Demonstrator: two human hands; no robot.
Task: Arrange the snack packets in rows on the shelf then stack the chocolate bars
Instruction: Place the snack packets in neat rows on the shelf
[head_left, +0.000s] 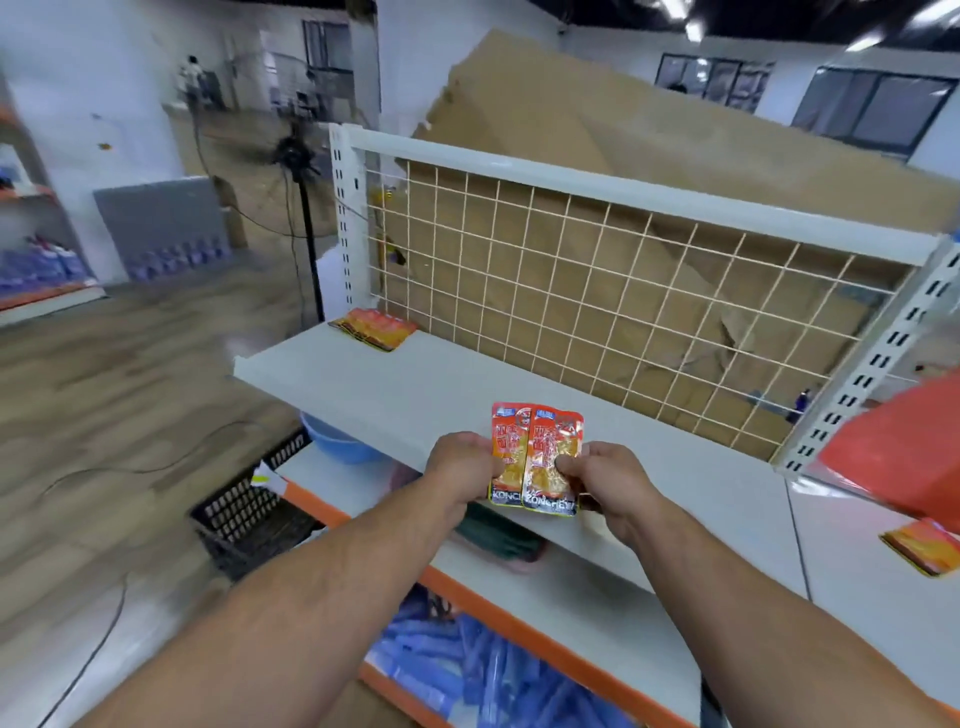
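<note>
Two packets in hand: a pair of orange-red snack packets (535, 457), side by side with edges overlapping, printed faces up, over the front part of the shelf; whether they touch the board cannot be told.
Left hand: the left hand (462, 467) has curled fingers and pinches the lower left edge of the pair.
Right hand: the right hand (602, 478) has curled fingers and pinches the lower right edge of the pair.
Shelf: a white shelf (415, 384) with a wire grid back (623, 291); most of its board shows bare.
Already on the shelf: a small pile of packets (374, 327) of the same colours at the far left back corner, next to the grid; the count is too blurred to tell.
Off to the right: one similar loose packet (924, 551) lies on the neighbouring board, well apart from the hands.
Rows: judged barely begun, as no finished row shows.
Chocolate bars: none can be made out, so stacking looks not yet started.
Below: a blue basin (337, 441) and a black crate (249, 499).
</note>
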